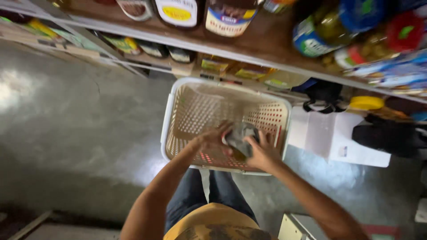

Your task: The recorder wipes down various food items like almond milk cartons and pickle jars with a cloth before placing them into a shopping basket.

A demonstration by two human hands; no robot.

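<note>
A cream plastic basket [178,111] with perforated walls stands on the grey floor below me. Both my hands are inside it, over its near right part. My left hand [212,138] and my right hand [263,150] hold a grey, rounded object [240,135] between them; motion blur hides what it is. A dark amber part shows under it. The rest of the basket looks bare.
Wooden shelves [262,42] run across the top with jars, bottles and packets. A white box [331,135] lies right of the basket, with dark bags [387,133] beyond it. Grey concrete floor [66,133] spreads to the left. My legs stand just behind the basket.
</note>
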